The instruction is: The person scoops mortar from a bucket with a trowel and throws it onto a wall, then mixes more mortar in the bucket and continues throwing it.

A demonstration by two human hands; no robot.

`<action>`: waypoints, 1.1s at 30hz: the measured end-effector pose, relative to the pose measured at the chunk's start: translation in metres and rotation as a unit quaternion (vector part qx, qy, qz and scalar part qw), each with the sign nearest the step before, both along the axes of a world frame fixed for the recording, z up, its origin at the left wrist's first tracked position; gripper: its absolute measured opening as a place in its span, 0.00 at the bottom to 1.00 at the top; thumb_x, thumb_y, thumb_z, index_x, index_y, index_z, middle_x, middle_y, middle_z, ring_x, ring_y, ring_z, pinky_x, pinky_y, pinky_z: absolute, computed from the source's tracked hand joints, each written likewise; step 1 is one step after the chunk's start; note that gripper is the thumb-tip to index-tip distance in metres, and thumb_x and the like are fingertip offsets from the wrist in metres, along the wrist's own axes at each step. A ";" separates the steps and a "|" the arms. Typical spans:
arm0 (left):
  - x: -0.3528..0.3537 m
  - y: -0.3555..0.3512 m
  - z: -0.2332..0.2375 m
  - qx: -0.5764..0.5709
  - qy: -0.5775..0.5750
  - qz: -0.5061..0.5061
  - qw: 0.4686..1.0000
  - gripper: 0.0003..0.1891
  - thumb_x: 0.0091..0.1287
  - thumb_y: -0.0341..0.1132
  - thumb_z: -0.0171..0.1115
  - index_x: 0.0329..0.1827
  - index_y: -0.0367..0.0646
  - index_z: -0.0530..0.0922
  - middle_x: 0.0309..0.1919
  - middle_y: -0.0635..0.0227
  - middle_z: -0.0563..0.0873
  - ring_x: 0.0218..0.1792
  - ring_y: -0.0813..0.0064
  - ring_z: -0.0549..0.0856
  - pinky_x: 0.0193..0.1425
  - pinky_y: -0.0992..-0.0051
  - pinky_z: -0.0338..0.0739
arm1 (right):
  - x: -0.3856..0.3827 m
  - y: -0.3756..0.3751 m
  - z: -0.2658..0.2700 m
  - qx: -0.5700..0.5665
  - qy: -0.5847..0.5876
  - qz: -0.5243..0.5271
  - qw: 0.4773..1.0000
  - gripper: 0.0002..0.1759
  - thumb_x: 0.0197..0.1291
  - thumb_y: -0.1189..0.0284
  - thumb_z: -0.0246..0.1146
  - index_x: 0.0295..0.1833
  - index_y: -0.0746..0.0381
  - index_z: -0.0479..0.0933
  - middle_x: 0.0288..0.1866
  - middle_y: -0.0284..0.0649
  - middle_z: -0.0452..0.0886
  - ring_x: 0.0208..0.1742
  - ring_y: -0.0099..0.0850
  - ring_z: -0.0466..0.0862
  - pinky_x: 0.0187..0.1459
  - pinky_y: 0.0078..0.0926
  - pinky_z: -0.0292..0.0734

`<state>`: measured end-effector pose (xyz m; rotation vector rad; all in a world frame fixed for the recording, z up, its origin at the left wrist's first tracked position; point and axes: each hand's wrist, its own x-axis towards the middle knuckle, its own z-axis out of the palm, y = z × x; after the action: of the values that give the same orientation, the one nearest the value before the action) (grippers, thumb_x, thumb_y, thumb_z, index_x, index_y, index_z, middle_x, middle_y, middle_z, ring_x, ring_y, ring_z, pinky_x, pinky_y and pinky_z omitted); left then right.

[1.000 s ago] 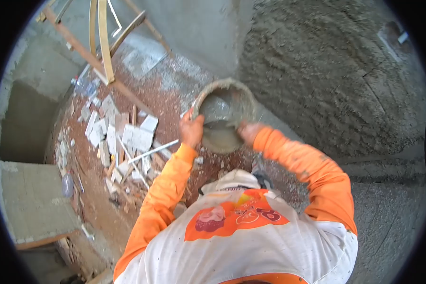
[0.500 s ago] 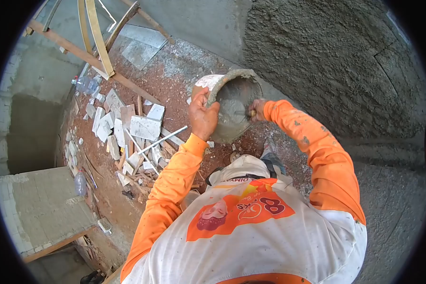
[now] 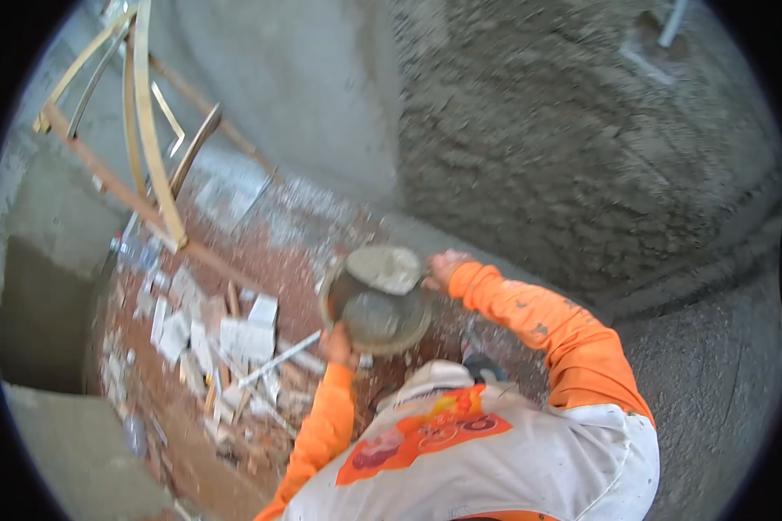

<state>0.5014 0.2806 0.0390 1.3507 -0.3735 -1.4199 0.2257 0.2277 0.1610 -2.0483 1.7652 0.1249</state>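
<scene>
My left hand (image 3: pixel 337 343) clamps its fingers on the rim of the pan (image 3: pixel 378 314), low by the wall (image 3: pixel 582 156). My right hand (image 3: pixel 443 267) closes round the loaded trowel (image 3: pixel 389 267) above it. I'd hold that blade level.

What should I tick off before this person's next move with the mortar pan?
1. Left hand grips the pan at its near rim: ok.
2. Right hand has a firm grip: cannot tell, it is blurred.
3. Mortar is heaped at the pan's far side, next to the right hand: ok.
4. Wall ahead shows a rough coat: ok.
5. Footing is free of rubble: not ok, broken pieces litter the floor to the left.
</scene>
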 end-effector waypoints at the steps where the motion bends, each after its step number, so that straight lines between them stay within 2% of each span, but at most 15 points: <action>1: -0.003 0.006 0.008 -0.024 -0.004 -0.001 1.000 0.14 0.56 0.27 0.49 0.46 0.41 0.74 0.32 0.68 0.78 0.29 0.72 0.80 0.29 0.74 0.78 | -0.005 -0.005 0.020 -0.027 -0.026 0.013 0.999 0.23 0.49 0.56 0.62 0.49 0.56 0.73 0.44 0.51 0.77 0.48 0.45 0.77 0.49 0.41 0.71; 8: 0.018 0.044 0.004 0.099 -0.073 0.110 0.986 0.16 0.52 0.28 0.50 0.45 0.39 0.74 0.33 0.65 0.79 0.29 0.69 0.80 0.33 0.70 0.78 | -0.047 -0.022 0.210 -0.164 -0.210 0.227 0.937 0.18 0.50 0.59 0.63 0.39 0.62 0.75 0.27 0.43 0.79 0.31 0.40 0.80 0.35 0.35 0.74; 10: 0.031 0.047 -0.024 0.096 -0.171 0.115 0.974 0.16 0.51 0.27 0.50 0.44 0.37 0.74 0.34 0.64 0.79 0.29 0.70 0.80 0.35 0.70 0.78 | -0.072 -0.035 0.245 -0.013 -0.335 0.306 0.891 0.14 0.51 0.63 0.64 0.34 0.63 0.75 0.22 0.36 0.77 0.25 0.30 0.78 0.27 0.27 0.73; 12: 0.013 0.055 -0.002 0.006 -0.128 0.145 0.981 0.16 0.50 0.26 0.50 0.43 0.37 0.74 0.35 0.64 0.80 0.30 0.70 0.80 0.36 0.70 0.77 | -0.111 -0.053 0.262 0.198 -0.447 0.213 0.846 0.11 0.51 0.67 0.65 0.34 0.63 0.75 0.22 0.33 0.76 0.24 0.21 0.76 0.23 0.20 0.71; 14: -0.003 0.058 0.013 0.071 -0.173 0.169 0.968 0.17 0.50 0.26 0.50 0.44 0.35 0.73 0.35 0.62 0.80 0.32 0.70 0.79 0.36 0.70 0.76 | -0.178 -0.084 0.262 0.062 -0.517 0.046 0.853 0.11 0.52 0.65 0.64 0.34 0.61 0.76 0.22 0.32 0.75 0.21 0.20 0.74 0.21 0.16 0.70; 16: -0.033 0.066 0.043 0.064 -0.287 0.173 0.940 0.18 0.50 0.26 0.50 0.46 0.34 0.73 0.36 0.61 0.80 0.32 0.69 0.79 0.35 0.69 0.76 | -0.261 -0.113 0.255 -0.200 -0.559 -0.218 0.774 0.09 0.54 0.65 0.62 0.35 0.59 0.75 0.21 0.30 0.72 0.19 0.19 0.72 0.20 0.17 0.71; 18: -0.044 0.071 0.039 0.085 -0.389 0.160 0.903 0.18 0.50 0.26 0.49 0.47 0.33 0.73 0.37 0.60 0.80 0.32 0.68 0.80 0.36 0.68 0.76 | -0.336 -0.084 0.237 -0.434 -0.684 -0.217 0.545 0.10 0.59 0.65 0.57 0.33 0.60 0.70 0.20 0.31 0.68 0.18 0.21 0.69 0.18 0.19 0.68; 19: -0.084 0.069 0.072 -0.046 -0.139 0.304 0.941 0.19 0.51 0.26 0.49 0.47 0.32 0.72 0.38 0.59 0.80 0.33 0.67 0.80 0.37 0.68 0.77 | -0.373 -0.064 0.217 -0.463 -0.753 -0.136 0.448 0.10 0.61 0.65 0.54 0.34 0.60 0.68 0.20 0.32 0.68 0.17 0.22 0.69 0.18 0.19 0.68; 20: -0.068 0.068 0.039 -0.027 -0.134 0.238 0.962 0.17 0.52 0.28 0.49 0.46 0.32 0.73 0.38 0.58 0.79 0.34 0.66 0.80 0.37 0.68 0.77 | -0.355 -0.026 0.217 -0.530 -0.709 -0.161 0.437 0.09 0.62 0.66 0.53 0.34 0.60 0.66 0.20 0.34 0.68 0.16 0.23 0.69 0.17 0.20 0.67; 22: -0.058 0.062 -0.011 0.032 -0.086 0.228 0.969 0.16 0.54 0.29 0.51 0.46 0.32 0.73 0.36 0.58 0.79 0.33 0.66 0.80 0.35 0.67 0.77 | -0.344 0.008 0.180 -0.490 -0.707 -0.161 0.483 0.10 0.61 0.66 0.53 0.33 0.60 0.66 0.19 0.34 0.68 0.14 0.24 0.69 0.16 0.20 0.67; 23: -0.087 0.060 0.035 0.126 -0.246 0.152 0.949 0.16 0.55 0.31 0.52 0.45 0.31 0.73 0.34 0.59 0.79 0.32 0.66 0.80 0.34 0.65 0.77 | -0.336 0.017 0.156 -0.448 -0.667 -0.185 0.566 0.11 0.62 0.64 0.53 0.32 0.61 0.66 0.20 0.35 0.70 0.15 0.24 0.71 0.15 0.21 0.69; 27: -0.141 0.043 0.011 0.067 -0.252 0.121 0.958 0.15 0.57 0.33 0.52 0.44 0.34 0.76 0.32 0.67 0.80 0.33 0.74 0.79 0.37 0.72 0.74 | -0.323 0.027 0.030 0.046 -0.669 -0.216 0.710 0.08 0.56 0.73 0.51 0.42 0.61 0.68 0.33 0.40 0.75 0.22 0.26 0.75 0.24 0.24 0.76; 28: -0.165 0.043 0.030 0.034 -0.405 0.066 0.911 0.18 0.59 0.42 0.52 0.39 0.34 0.79 0.27 0.63 0.81 0.31 0.75 0.78 0.32 0.72 0.71 | -0.317 0.029 -0.009 0.088 -0.664 -0.137 0.730 0.12 0.57 0.72 0.50 0.47 0.62 0.67 0.36 0.41 0.74 0.26 0.27 0.77 0.28 0.25 0.78; 29: -0.181 0.037 0.013 -0.052 -0.170 0.148 0.973 0.12 0.59 0.34 0.52 0.41 0.38 0.78 0.30 0.71 0.80 0.31 0.79 0.76 0.35 0.75 0.71 | -0.312 0.038 -0.013 0.231 -0.596 -0.121 0.759 0.15 0.55 0.73 0.46 0.48 0.65 0.67 0.34 0.40 0.73 0.30 0.28 0.78 0.30 0.27 0.78; 33: -0.224 0.041 -0.022 -0.087 -0.226 0.126 0.962 0.09 0.59 0.34 0.56 0.39 0.42 0.78 0.23 0.76 0.76 0.26 0.82 0.72 0.28 0.77 0.68 | -0.290 0.045 -0.035 0.407 -0.451 -0.001 0.795 0.17 0.55 0.76 0.52 0.51 0.60 0.62 0.37 0.39 0.71 0.32 0.28 0.79 0.28 0.29 0.79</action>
<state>0.2773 0.3219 0.0173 1.5113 -0.5880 -0.8419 -0.0639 0.2725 0.1264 -1.1311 0.8515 -0.0835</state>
